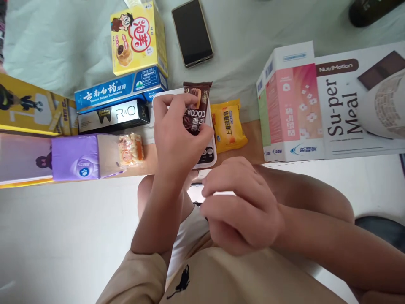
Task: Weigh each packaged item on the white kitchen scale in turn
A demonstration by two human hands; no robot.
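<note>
My left hand [182, 131] arches over a brown cocoa snack packet [201, 114], with thumb and index finger apart. Whether the fingertips press on the packet is hard to tell. Beneath the packet lies a white-rimmed device [214, 158] with a dark button panel, perhaps a small scale. My right hand [242, 207] hovers nearer my body, above my lap, its fingers loosely curled in; I see nothing held there. Just right of the device is a yellow soap packet [229, 126].
Left stand a black toothpaste box [114, 117], blue toothpaste box [122, 89], yellow snack box [136, 40], purple tissue pack [76, 156] and small clear-wrapped snack [130, 150]. A phone [192, 33] lies behind. Right are a pink box [292, 105] and white meal box [341, 101].
</note>
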